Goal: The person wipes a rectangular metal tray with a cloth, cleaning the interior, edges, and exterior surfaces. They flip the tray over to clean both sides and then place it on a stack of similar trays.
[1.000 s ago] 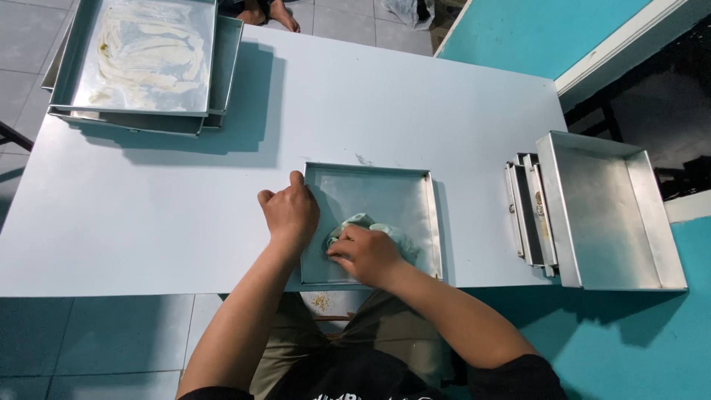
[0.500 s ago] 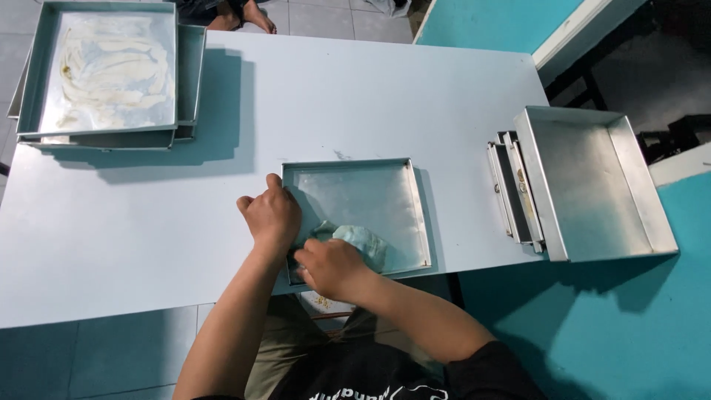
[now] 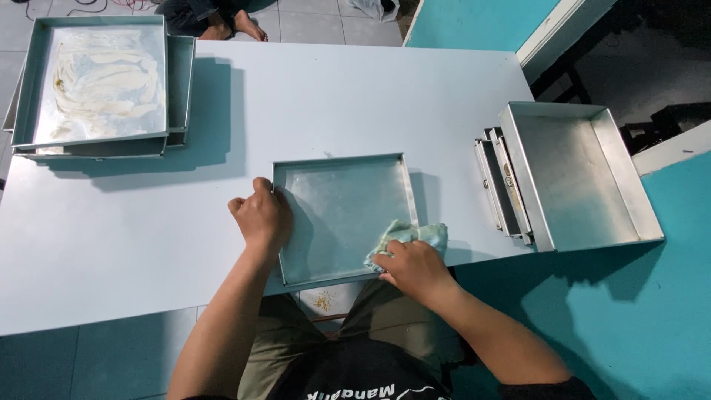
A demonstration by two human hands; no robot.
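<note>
- A square metal tray (image 3: 342,215) lies flat at the near edge of a white table (image 3: 355,96), its near side just over the table's edge.
- The left hand (image 3: 261,216) grips the tray's left rim, thumb on the inside wall and fingers curled round the outside.
- The right hand (image 3: 415,268) is clenched on a pale green cloth (image 3: 409,238), pressing it on the tray's near right corner; part of the cloth spills over the right rim onto the table.
- At the far left of the table sits a stack of trays (image 3: 96,81); the top one is smeared with a pale, creamy film.
- To the right, a deeper metal pan (image 3: 578,174) juts past the table's right edge, with thin trays standing on edge (image 3: 502,185) against its left side.
- Someone's bare feet (image 3: 237,26) show on the tiled floor beyond the far edge of the table.
</note>
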